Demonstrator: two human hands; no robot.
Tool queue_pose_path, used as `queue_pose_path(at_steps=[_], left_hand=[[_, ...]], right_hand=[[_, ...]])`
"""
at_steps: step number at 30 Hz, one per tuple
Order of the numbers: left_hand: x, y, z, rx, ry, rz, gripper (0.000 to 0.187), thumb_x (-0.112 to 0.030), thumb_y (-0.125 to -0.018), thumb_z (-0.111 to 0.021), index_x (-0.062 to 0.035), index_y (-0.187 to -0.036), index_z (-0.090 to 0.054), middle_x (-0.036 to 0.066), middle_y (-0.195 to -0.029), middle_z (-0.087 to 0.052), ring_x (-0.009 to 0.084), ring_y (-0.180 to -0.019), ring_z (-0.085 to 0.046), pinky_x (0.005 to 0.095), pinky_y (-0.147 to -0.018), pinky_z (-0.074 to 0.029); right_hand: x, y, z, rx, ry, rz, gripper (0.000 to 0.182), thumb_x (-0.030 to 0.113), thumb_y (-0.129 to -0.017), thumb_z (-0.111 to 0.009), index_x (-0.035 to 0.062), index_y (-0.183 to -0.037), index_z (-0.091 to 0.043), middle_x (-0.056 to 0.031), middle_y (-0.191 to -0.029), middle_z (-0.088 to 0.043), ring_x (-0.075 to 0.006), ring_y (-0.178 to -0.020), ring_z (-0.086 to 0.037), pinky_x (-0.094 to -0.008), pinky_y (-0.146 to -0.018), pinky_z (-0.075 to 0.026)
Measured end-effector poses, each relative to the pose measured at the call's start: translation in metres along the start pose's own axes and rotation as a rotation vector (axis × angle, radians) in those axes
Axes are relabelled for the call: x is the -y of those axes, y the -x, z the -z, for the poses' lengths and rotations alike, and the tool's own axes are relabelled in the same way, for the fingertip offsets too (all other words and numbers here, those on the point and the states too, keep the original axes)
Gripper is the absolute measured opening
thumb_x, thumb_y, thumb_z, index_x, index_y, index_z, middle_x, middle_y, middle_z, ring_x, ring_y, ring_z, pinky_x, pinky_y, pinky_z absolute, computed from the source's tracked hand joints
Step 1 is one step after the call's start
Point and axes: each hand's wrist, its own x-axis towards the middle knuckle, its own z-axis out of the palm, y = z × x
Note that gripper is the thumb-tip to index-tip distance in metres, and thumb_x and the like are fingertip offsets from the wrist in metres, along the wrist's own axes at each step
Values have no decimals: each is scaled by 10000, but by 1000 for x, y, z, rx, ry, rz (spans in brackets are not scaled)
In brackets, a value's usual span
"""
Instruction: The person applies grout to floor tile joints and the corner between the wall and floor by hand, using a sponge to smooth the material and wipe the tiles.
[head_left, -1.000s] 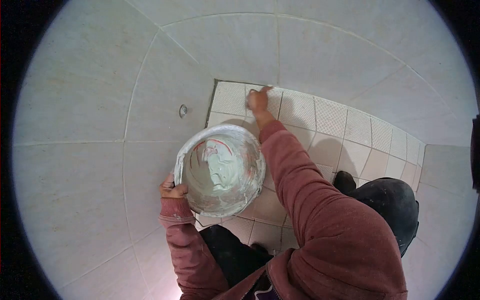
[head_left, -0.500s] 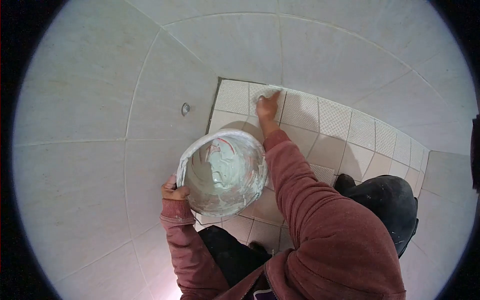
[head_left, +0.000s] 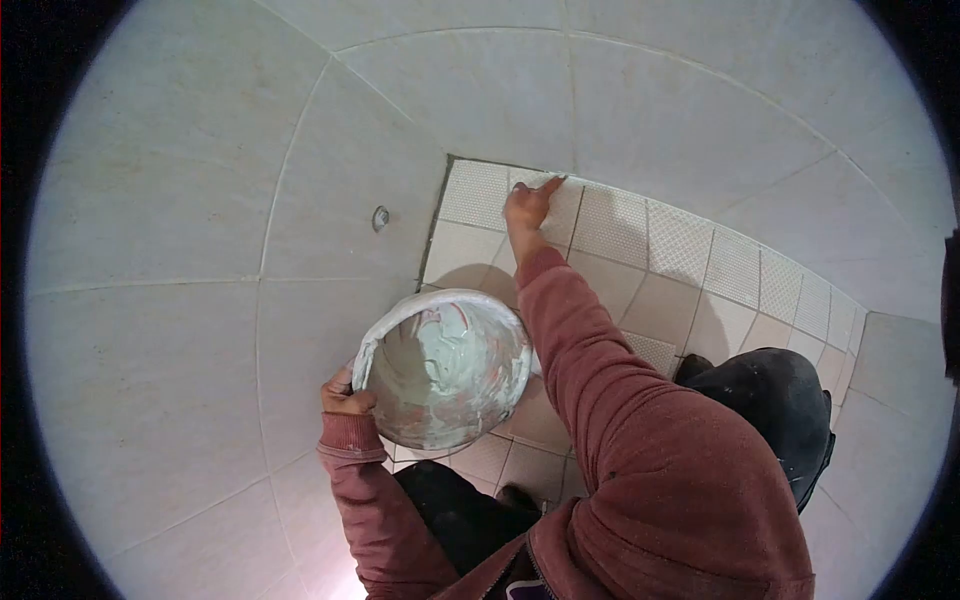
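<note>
A bucket [head_left: 500, 375], smeared inside with pale grout-like paste [head_left: 445, 345], is tipped so its mouth faces me. My left hand [head_left: 348, 395] is closed on its rim at the left side, thumb over the edge. At the foot of the back wall, my right hand [head_left: 528, 205] has its index finger stretched out, the tip touching the joint between wall and floor tiles. Its other fingers look curled, and I see nothing held in them. A white line of paste [head_left: 600, 186] runs along that joint to the right of the fingertip.
Large grey tiles cover the walls [head_left: 170, 380], with a small round metal fitting [head_left: 380, 218] low on the left one. Small textured tiles make up the floor [head_left: 660, 290]. A dark gap [head_left: 436, 215] follows the left corner joint. My bent knee [head_left: 765, 415] is at the right.
My right hand has shifted slightly left and turned, its index finger still at the joint. The bucket and left hand have dropped a little lower in view. The view itself has shifted slightly.
</note>
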Motion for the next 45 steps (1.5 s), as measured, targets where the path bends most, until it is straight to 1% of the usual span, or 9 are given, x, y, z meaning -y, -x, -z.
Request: queue_pose_path(at_steps=[9, 11, 17, 19, 22, 26, 39, 42, 45], left_hand=[[4, 7, 6, 58, -1, 45, 522, 75, -530, -439, 6, -1025, -590, 36, -900, -613, 127, -817, -556, 240, -766, -421], [-4, 7, 2, 69, 24, 64, 530, 74, -526, -442, 9, -1032, -585, 42, -919, -610, 134, -847, -555, 246, -793, -413], [-5, 7, 0, 126, 5, -15, 558, 68, -506, -454, 9, -1046, -581, 74, -1016, -586, 165, -964, -530, 273, -886, -357], [-7, 9, -1, 125, 85, 18, 549, 58, -513, -460, 11, -1046, -582, 91, -1047, -578, 177, -995, -521, 281, -901, -349], [-8, 9, -2, 104, -2, 44, 545, 54, -515, -465, 10, -1045, -584, 109, -1065, -573, 185, -1014, -516, 290, -904, -352], [-1, 8, -1, 106, 57, 37, 543, 66, -509, -461, 9, -1033, -591, 124, -1080, -567, 195, -1023, -515, 294, -901, -356], [5, 3, 3, 130, 61, -63, 554, 95, -501, -426, 6, -1021, -596, 98, -1027, -581, 184, -952, -532, 294, -857, -389], [-2, 1, 2, 163, 57, -72, 562, 89, -498, -427, 5, -1028, -594, 94, -1028, -581, 181, -950, -532, 294, -862, -385], [-2, 0, 2, 183, 45, -29, 560, 71, -493, -439, 8, -1027, -595, 129, -1105, -553, 203, -1036, -507, 308, -913, -350]], right_hand=[[-5, 0, -82, -19, 224, 122, 815, 168, -759, -542, -89, -1298, 14, -326, -1199, -374, -404, -1141, -375, -364, -966, -305], [-18, -12, -90, 469, -144, -39, 799, 175, -758, -537, -87, -1298, -9, -317, -1183, -399, -390, -1127, -395, -380, -948, -317], [-40, -34, -85, 155, -125, -37, 758, 172, -786, -498, -75, -1304, -2, -274, -1110, -473, -350, -1023, -486, -412, -908, -352], [-115, -106, -169, -7, 938, 725, 789, 188, -783, -510, -71, -1305, 22, -250, -1033, -524, -345, -989, -507, -414, -898, -358], [29, 16, -70, 473, -136, -118, 782, 116, -755, -525, -16, -1333, -14, -141, -740, -595, -174, -560, -563, -310, -479, -473], [-12, 10, -78, 218, 154, 362, 746, 89, -760, -493, -39, -1325, -25, -126, -734, -595, -202, -633, -571, -309, -591, -479], [-2, 4, -73, 445, -56, 1, 708, 64, -713, -541, 16, -1309, -162, -261, -1145, -459, -327, -1095, -448, -332, -916, -363], [-77, -26, -77, -485, 466, 805, 765, 101, -740, -556, -44, -1322, -81, -287, -1225, -385, -363, -1050, -479, -351, -858, -404], [1, 18, 27, -64, -182, 95, 785, 83, -758, -538, -35, -1327, -11, -279, -1203, -412, -363, -1042, -487, -349, -856, -402]])
